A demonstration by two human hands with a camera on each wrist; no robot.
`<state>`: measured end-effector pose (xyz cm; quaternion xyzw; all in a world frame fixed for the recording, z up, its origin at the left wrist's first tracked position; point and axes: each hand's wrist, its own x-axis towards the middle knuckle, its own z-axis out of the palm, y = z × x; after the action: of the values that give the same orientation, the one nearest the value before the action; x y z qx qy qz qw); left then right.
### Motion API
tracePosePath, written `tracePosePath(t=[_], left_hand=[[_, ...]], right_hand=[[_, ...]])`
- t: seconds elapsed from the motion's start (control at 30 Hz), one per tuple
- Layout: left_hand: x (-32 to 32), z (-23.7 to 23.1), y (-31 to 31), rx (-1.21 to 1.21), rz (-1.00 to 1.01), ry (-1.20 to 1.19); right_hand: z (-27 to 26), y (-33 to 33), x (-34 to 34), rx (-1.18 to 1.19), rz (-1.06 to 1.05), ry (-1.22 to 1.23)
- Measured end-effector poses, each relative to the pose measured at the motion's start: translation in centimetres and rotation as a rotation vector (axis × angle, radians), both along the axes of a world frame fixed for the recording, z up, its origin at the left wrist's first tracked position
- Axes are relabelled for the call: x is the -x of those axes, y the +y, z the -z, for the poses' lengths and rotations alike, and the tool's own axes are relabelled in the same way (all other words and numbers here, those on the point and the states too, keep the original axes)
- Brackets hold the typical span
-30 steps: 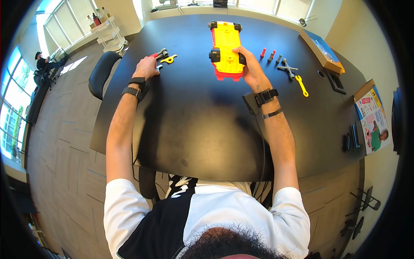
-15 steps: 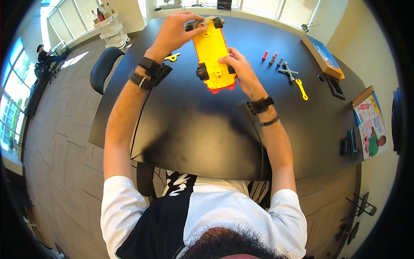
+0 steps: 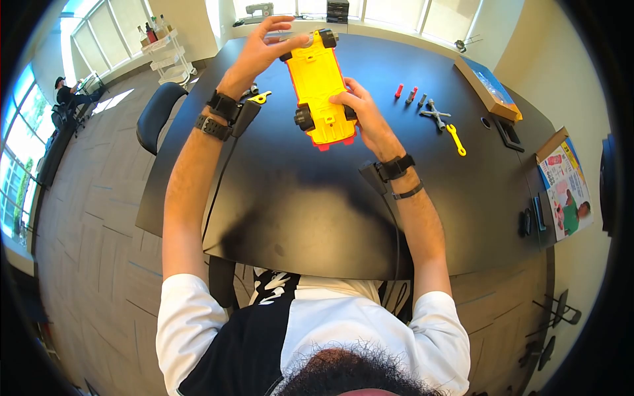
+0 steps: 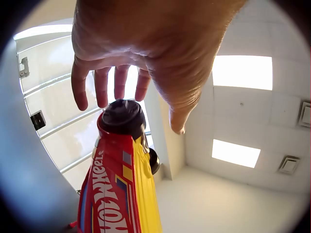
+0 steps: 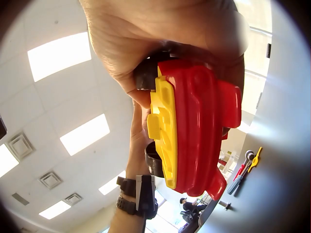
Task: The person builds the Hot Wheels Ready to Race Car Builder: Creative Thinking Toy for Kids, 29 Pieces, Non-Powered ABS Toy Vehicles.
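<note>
A red and yellow toy car is held up over the table with its yellow underside toward the head camera. My right hand grips its side near the close end, thumb across the underside. In the right wrist view the car's red end faces the camera. My left hand is at the far end, fingers extended and thumb apart. In the left wrist view its fingertips reach behind a black wheel. A small grey piece shows by the left thumb tip on the underside.
On the table's right lie red and grey bolts, a grey cross-shaped piece and a yellow wrench. A yellow tool lies beyond the left wrist. Boxes stand at the right edge. Cables run from both wrists.
My left hand has left the tools on the table and come up to the car's far end. The car has shifted left and tilted, still in the right hand.
</note>
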<state>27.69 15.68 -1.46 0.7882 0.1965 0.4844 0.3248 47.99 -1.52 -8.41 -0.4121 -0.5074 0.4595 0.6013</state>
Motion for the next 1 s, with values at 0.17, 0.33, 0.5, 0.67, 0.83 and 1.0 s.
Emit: tracePosePath(t=[0.17, 0.33, 0.5, 0.67, 0.83, 1.0], left_hand=[[4.6, -0.1, 1.7, 0.069, -0.063, -0.036], [13.7, 4.7, 7.2, -0.099, -0.368, 0.400], [20.6, 11.4, 7.9, 0.028, -0.591, 0.825], [21.9, 15.6, 7.7, 0.221, -0.651, 0.918], [20.9, 17.2, 8.2, 0.147, -0.755, 0.892], [19.9, 15.4, 8.5, 0.108, -0.739, 0.904]], right_hand=[[0.5, 0.5, -0.7, -0.012, 0.025, 0.109], [0.7, 0.4, -1.5, 0.015, 0.057, 0.101], [0.7, 0.2, -1.8, 0.049, 0.081, 0.138], [0.8, 0.3, -1.7, 0.057, 0.060, 0.128], [0.9, 0.5, -1.6, 0.056, 0.065, 0.103], [1.1, 0.7, -1.8, 0.033, 0.068, 0.089]])
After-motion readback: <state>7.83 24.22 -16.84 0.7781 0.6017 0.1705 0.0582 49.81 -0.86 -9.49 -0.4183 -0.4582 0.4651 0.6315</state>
